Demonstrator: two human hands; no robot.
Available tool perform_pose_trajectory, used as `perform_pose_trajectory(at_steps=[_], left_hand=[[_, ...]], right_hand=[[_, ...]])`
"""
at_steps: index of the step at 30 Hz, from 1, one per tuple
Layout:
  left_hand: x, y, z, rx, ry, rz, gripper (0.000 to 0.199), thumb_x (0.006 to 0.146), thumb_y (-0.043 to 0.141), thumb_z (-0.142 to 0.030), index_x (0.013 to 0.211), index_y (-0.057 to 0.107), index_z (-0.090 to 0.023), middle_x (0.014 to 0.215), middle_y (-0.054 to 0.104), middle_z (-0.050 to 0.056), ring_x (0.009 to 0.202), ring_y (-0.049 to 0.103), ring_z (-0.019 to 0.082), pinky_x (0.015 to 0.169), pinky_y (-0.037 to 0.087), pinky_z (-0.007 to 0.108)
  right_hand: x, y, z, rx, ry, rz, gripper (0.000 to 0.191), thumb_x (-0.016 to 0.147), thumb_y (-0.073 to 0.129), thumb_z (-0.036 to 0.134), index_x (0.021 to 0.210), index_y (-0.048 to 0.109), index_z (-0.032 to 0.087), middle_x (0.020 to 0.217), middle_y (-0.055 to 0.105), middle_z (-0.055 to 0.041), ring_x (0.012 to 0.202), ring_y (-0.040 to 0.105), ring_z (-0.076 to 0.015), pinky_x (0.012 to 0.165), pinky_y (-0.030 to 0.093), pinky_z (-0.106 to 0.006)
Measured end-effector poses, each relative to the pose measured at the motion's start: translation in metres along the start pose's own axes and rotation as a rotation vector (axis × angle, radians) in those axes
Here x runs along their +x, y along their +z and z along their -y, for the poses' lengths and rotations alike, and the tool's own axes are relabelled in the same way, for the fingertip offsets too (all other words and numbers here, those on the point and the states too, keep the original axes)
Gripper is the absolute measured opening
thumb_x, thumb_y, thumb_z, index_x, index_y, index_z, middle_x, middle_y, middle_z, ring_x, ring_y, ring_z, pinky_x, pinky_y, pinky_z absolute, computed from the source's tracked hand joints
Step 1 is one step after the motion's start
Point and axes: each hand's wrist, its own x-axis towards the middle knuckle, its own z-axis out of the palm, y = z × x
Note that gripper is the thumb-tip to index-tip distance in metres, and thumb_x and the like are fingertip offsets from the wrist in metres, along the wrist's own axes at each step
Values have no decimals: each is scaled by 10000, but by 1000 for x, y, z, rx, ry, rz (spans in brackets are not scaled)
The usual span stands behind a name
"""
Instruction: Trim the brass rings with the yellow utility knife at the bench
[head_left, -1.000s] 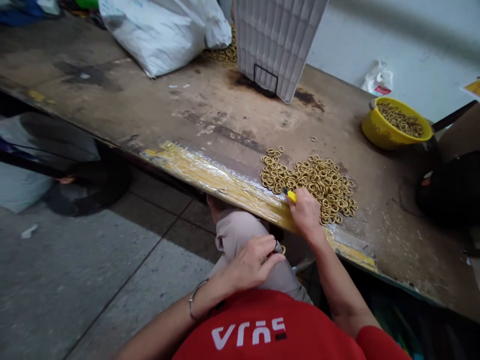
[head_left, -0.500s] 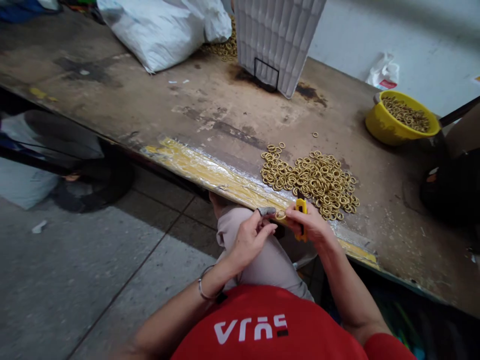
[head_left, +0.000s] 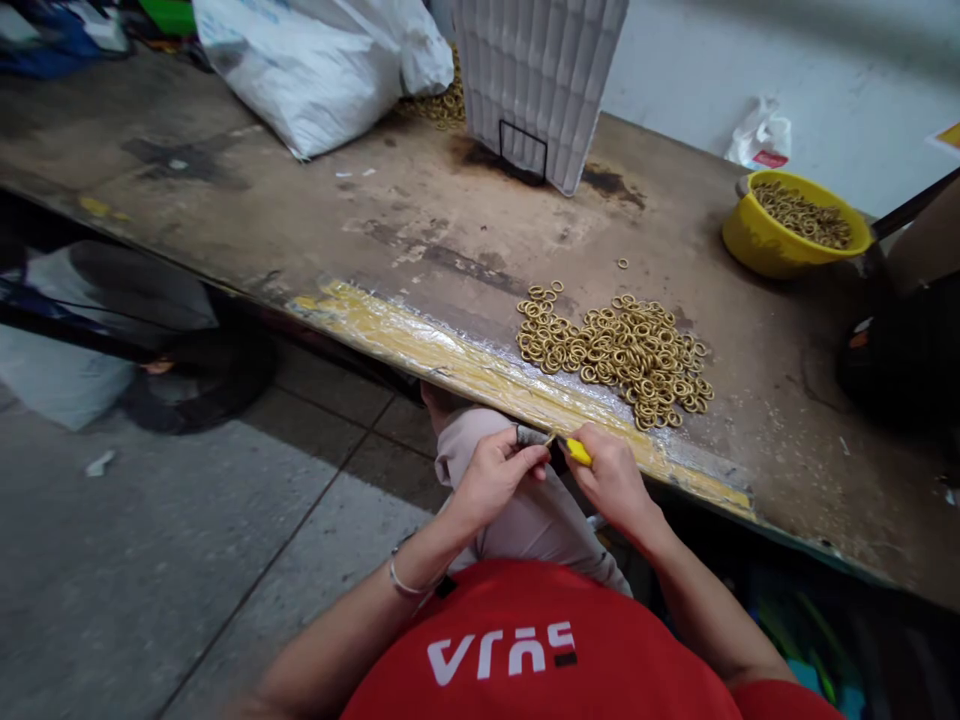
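Between thumb and fingers of my left hand [head_left: 495, 478] is a small brass-coloured ring [head_left: 549, 441], mostly covered by the fingertips. A grey wrap covers one finger of that hand. My right hand [head_left: 613, 480] is closed around a yellow utility knife [head_left: 578, 451], whose dark tip meets or nearly meets the ring. Both hands are just off the table's near edge, above my lap. Beyond them on the tabletop lies a heap of similar rings [head_left: 637, 350], with one ring [head_left: 622, 263] lying apart behind it.
Yellow tape [head_left: 420, 340] under clear film covers the table [head_left: 300, 220] edge. A yellow tub [head_left: 765, 235] of rings stands at the right. Toward the back are a white sack [head_left: 315, 80], a grey ribbed panel [head_left: 532, 90] and more rings [head_left: 442, 105].
The ring passed from my right fingers to my left ones. My right hand lowered the knife from upright to pointing left, bringing its tip to the ring. The view shifted slightly.
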Motion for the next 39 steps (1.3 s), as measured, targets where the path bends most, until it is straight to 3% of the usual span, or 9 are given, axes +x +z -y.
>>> perform_pose_trajectory(at_steps=[5, 12, 15, 17, 24, 28, 32, 35, 39], left_hand=[[-1, 4, 1, 25, 7, -10, 205, 810, 658, -332, 800, 674, -127, 632, 678, 15, 585, 609, 138, 601, 480, 244], [-14, 0, -7, 285, 139, -87, 234, 868, 597, -292, 665, 577, -177, 564, 604, -14, 541, 540, 124, 556, 419, 233], [-26, -1, -15, 400, 281, -2, 225, 893, 603, -287, 694, 594, -180, 622, 610, -6, 606, 555, 139, 590, 426, 242], [-29, 1, -16, 451, 331, 78, 210, 908, 598, -283, 723, 596, -183, 657, 613, -6, 630, 546, 142, 608, 421, 247], [-18, 11, 4, 497, 185, 256, 204, 847, 684, -293, 750, 527, -207, 663, 633, -17, 604, 551, 152, 585, 380, 260], [-11, 9, 9, 365, 82, 196, 285, 848, 685, -362, 708, 487, -212, 604, 629, -24, 572, 556, 141, 567, 373, 255], [-2, 2, 3, -26, -23, 66, 282, 894, 624, -451, 936, 531, -189, 748, 731, 16, 489, 491, 89, 508, 354, 224], [3, 1, -3, -265, -79, 122, 438, 860, 675, -529, 1053, 567, -151, 828, 761, 76, 442, 442, 58, 473, 312, 216], [1, 4, -6, -410, -151, 181, 465, 760, 792, -534, 908, 631, -124, 787, 738, 76, 458, 458, 52, 473, 300, 213]], right_hand=[[-10, 8, 5, -479, -12, 48, 170, 978, 512, 200, 896, 658, 173, 900, 675, -77, 761, 611, -178, 667, 380, -271], [12, 8, -1, -661, 78, 70, 219, 1013, 457, 198, 962, 667, 165, 929, 698, -109, 739, 645, -188, 624, 373, -283], [26, -4, -15, -745, 255, 29, 192, 944, 487, 101, 981, 669, 147, 914, 699, -121, 736, 644, -197, 627, 386, -291], [38, -10, -23, -755, 233, -46, 189, 938, 502, 122, 1022, 669, 152, 983, 691, -118, 793, 646, -200, 659, 400, -289], [77, -6, -29, -785, 161, -28, 276, 952, 435, 74, 1071, 665, 168, 1103, 631, -114, 804, 624, -180, 648, 373, -278], [74, -14, -30, -561, 74, -115, 216, 935, 473, 103, 1014, 666, 158, 1052, 635, -106, 840, 610, -185, 719, 408, -277], [49, -26, -21, 61, -50, -44, 233, 970, 508, 325, 825, 636, 195, 819, 614, -31, 769, 577, -167, 743, 446, -278], [31, -26, -10, 383, -42, 102, 271, 944, 562, 431, 825, 647, 203, 772, 605, -7, 716, 550, -152, 697, 443, -273], [20, -19, -1, 487, -71, 120, 262, 938, 578, 432, 835, 659, 205, 769, 628, -7, 737, 570, -157, 729, 453, -285]])
